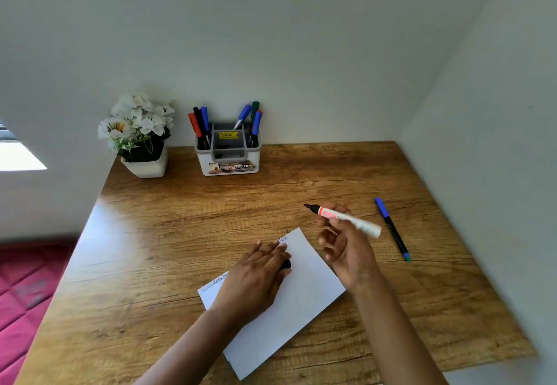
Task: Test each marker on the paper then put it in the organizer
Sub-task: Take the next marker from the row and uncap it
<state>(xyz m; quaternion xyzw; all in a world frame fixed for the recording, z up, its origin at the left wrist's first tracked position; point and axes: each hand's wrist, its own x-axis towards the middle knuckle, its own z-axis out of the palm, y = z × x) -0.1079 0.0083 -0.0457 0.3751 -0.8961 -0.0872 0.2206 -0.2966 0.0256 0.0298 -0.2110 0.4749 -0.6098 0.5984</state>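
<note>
A white sheet of paper (289, 303) lies at an angle on the wooden table, with coloured scribbles along its left edge. My left hand (256, 276) rests on the paper and holds a black marker cap (285, 264) at its thumb side. Just right of the sheet and above the table, my right hand (343, 249) grips an uncapped white marker (346, 218) with a red label, its dark tip pointing up and left. A blue-capped dark marker (391, 229) lies on the table further right. The white and grey organizer (228, 155) stands at the back with several markers in it.
A white pot of white flowers (140, 137) stands left of the organizer, near the table's back left corner. Walls close the table at the back and right. The table's left edge drops to a red cushioned surface (27, 294).
</note>
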